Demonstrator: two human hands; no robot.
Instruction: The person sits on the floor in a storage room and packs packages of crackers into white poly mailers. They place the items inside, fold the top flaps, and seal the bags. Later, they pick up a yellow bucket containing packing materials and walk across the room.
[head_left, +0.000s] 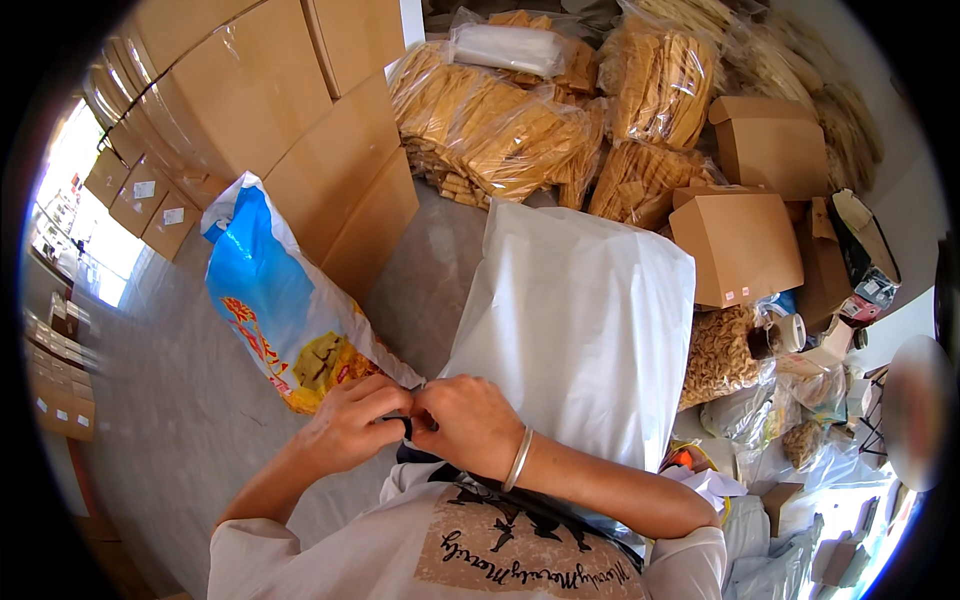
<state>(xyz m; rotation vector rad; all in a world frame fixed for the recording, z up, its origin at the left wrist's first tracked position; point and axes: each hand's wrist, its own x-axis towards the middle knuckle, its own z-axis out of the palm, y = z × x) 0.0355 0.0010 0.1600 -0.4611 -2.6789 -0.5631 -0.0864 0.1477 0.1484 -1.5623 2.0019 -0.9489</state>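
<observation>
Shirt [335, 560] below white bag [585, 310]; left hand [350, 422] and right hand [472, 425] at its near-left edge.
Apparently working a dark strip [406, 428]: left grip pinching, right unclear; next needs steadiness.

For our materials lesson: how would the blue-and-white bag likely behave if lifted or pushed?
The bag would probably flex, since its top is creased. Looking tall and narrow, it may tip if pushed. Its inside is hidden; weight is uncertain.
</observation>
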